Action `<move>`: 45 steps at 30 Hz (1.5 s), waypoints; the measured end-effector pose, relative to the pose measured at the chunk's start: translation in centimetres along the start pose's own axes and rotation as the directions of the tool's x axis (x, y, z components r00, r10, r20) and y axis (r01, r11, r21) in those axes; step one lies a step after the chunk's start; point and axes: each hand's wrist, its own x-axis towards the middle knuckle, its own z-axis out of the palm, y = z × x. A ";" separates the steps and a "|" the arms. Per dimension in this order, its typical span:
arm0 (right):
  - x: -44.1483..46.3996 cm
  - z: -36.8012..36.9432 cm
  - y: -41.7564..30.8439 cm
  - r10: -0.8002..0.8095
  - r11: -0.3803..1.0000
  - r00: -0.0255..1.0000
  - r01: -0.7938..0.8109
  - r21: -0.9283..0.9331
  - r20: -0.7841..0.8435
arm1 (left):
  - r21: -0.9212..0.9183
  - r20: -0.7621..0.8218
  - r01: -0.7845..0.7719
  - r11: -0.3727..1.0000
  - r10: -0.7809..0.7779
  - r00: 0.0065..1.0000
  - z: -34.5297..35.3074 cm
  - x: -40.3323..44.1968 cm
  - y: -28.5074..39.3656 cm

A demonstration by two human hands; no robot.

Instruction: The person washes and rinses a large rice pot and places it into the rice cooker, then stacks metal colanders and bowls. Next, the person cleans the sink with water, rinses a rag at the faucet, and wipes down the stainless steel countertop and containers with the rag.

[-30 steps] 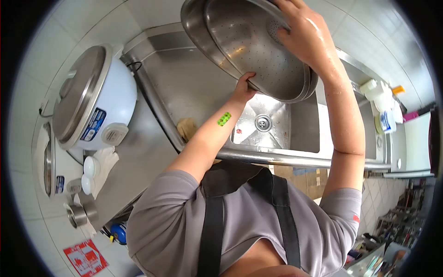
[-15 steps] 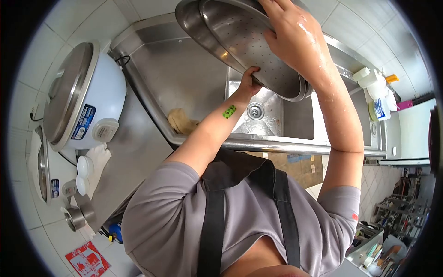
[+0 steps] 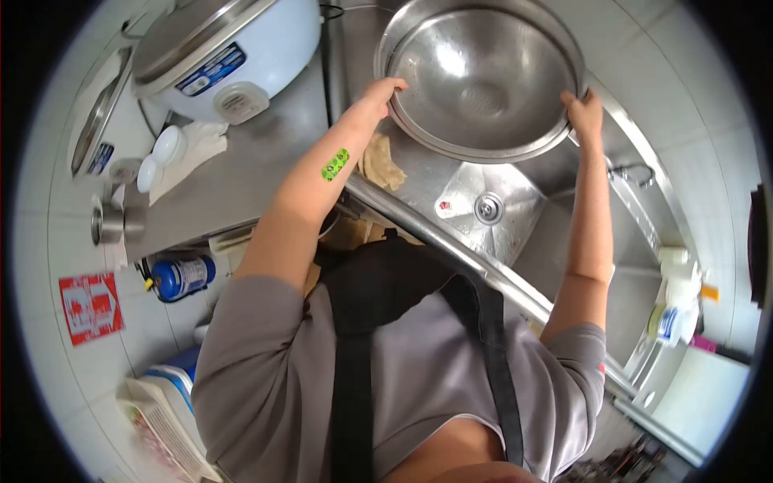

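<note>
Thumb of left hand (image 3: 380,101) over the left rim of the bowls (image 3: 481,80), fingers bent round the outside in a closed grip. Likewise with the right hand (image 3: 586,117) on the right rim, thumb inside, fingers outside and partly hidden. Bowls nested, steel, mouth facing up, held over the left part of the sink (image 3: 547,221); cannot tell whether lifted or resting on it. Right rim hard by the sink's rear edge in this view, wall (image 3: 644,64) just beyond: little room there. More room off the near rim, with a stretch of steel before the sink's front edge. Within that stretch, drain (image 3: 488,208), and a red scrap (image 3: 445,205) to its left. Cloth (image 3: 382,163) just beside the front edge, below the left hand in view. Bottles (image 3: 675,302) well apart, at the sink's right end. Off the sink's left edge, bench (image 3: 266,157), with cooker (image 3: 241,64) set back and a broad strip of steel between it and the front edge. Dishes (image 3: 167,149) and pot (image 3: 109,223) toward the bench's left end. Blue cylinder (image 3: 183,276) below its front edge.
</note>
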 end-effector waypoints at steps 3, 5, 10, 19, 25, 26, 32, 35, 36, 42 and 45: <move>0.0 4.3 2.5 0.132 0.991 0.989 -0.130 -0.036 0.065 | 0.138 -0.130 -0.139 0.981 0.158 0.979 -0.9 -2.5 3.2; 1.2 6.5 4.6 0.158 0.985 0.982 -0.165 0.059 0.107 | 0.146 -0.124 -0.252 0.957 0.270 0.955 -2.0 -0.7 3.5; 1.9 5.5 5.4 0.315 0.948 0.863 -0.307 -0.087 0.396 | 0.866 -0.425 -0.037 0.498 0.774 0.470 0.2 -4.9 4.5; -5.3 0.8 2.8 0.019 0.358 0.993 -0.118 -0.926 -0.119 | 0.825 0.379 -0.524 -0.210 0.895 0.237 3.8 -12.0 -2.0; -15.8 6.3 -7.8 -0.428 0.859 0.904 0.413 0.302 -0.016 | 0.783 0.218 -0.622 -0.008 0.940 0.263 -11.7 -24.1 -10.0; -20.5 8.0 -11.8 -0.441 0.886 0.890 0.412 0.214 0.113 | 0.850 0.131 -0.520 0.088 0.920 0.370 -15.1 -25.3 -13.0; -41.4 33.2 -6.0 -0.240 0.971 0.024 -0.015 0.240 0.971 | 0.797 -0.573 0.283 0.534 0.519 0.634 -32.6 -34.3 -36.5; -49.0 44.4 0.9 0.307 0.733 -0.227 -0.562 -0.382 0.924 | 0.601 -0.778 0.367 0.710 0.416 0.471 -35.8 -39.1 -47.9; -50.6 47.9 3.7 0.389 0.741 -0.175 -0.524 -0.420 0.904 | 0.587 -0.789 0.387 0.711 0.395 0.472 -36.8 -40.5 -52.1; -54.8 64.0 12.8 0.609 0.352 -0.079 -0.864 -0.358 0.789 | 0.217 -0.940 0.674 0.706 -0.035 0.340 -34.5 -47.6 -63.9; -54.5 69.0 12.6 0.731 0.164 0.109 -0.986 -0.018 0.673 | -0.009 -0.910 0.640 0.768 -0.271 0.313 -32.5 -49.2 -69.0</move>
